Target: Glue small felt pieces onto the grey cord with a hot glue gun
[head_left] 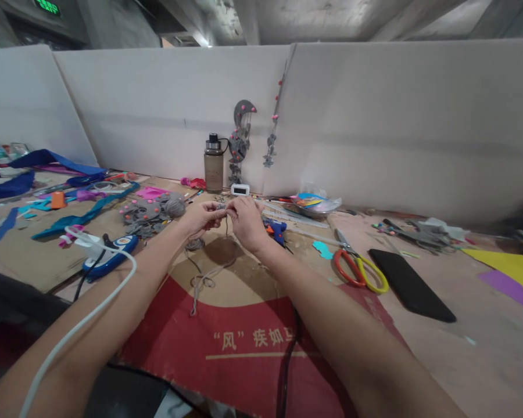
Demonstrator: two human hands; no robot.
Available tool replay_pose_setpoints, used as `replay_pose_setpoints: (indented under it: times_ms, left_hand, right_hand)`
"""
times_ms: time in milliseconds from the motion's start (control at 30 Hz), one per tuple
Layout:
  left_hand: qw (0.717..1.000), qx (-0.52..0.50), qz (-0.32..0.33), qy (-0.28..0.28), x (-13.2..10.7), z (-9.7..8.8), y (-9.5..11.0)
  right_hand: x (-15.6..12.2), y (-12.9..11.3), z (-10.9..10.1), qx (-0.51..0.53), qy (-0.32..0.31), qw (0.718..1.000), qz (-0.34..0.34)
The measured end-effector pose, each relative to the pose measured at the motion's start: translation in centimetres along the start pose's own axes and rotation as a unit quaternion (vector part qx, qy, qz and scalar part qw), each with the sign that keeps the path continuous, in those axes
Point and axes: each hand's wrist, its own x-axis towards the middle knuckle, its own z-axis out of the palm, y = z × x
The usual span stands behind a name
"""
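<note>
My left hand and my right hand meet above the cardboard sheet, fingertips pinched close together. Between them is a small grey piece, partly covered by the fingers, so its exact shape is unclear. Grey yarn hangs from the fingertips and lies in loose loops on the cardboard. Beside my left wrist rest a ball of grey yarn and a heap of grey felt pieces with pink dots. A blue glue gun lies just right of my right hand.
Scissors and a black phone lie to the right. A bottle and a small white digital display stand at the back by the white partition. A power strip with a white cable sits left.
</note>
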Motion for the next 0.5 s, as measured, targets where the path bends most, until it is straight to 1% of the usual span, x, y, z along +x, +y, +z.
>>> replay_pose_setpoints:
  times_ms: [133, 200, 300, 400, 433, 500]
  left_hand:
    - [1.0, -0.01, -0.021, -0.007, -0.1, 0.2, 0.0]
    - [1.0, -0.01, -0.021, -0.005, -0.2, 0.3, 0.0]
    - [1.0, -0.012, -0.011, -0.008, -0.3, 0.4, 0.1]
    - [1.0, -0.018, -0.003, -0.006, -0.4, 0.5, 0.3]
    - [1.0, -0.02, -0.002, -0.004, -0.4, 0.5, 0.4]
    - [1.0, -0.023, -0.002, 0.002, -0.4, 0.5, 0.5]
  right_hand:
    - [-0.2, 0.2, 0.6, -0.029, -0.001, 0.999, -0.022]
    - [-0.3, 0.2, 0.9, -0.039, 0.006, 0.999, -0.017]
    - [-0.2, 0.2, 1.2, -0.018, 0.022, 0.999, 0.036]
    - [0.0, 0.2, 0.8, 0.029, 0.042, 0.994, 0.1]
    - [0.1, 0.2, 0.6, 0.049, 0.045, 0.992, 0.107]
    - [0.2, 0.2, 0.1, 0.094, 0.036, 0.991, 0.09]
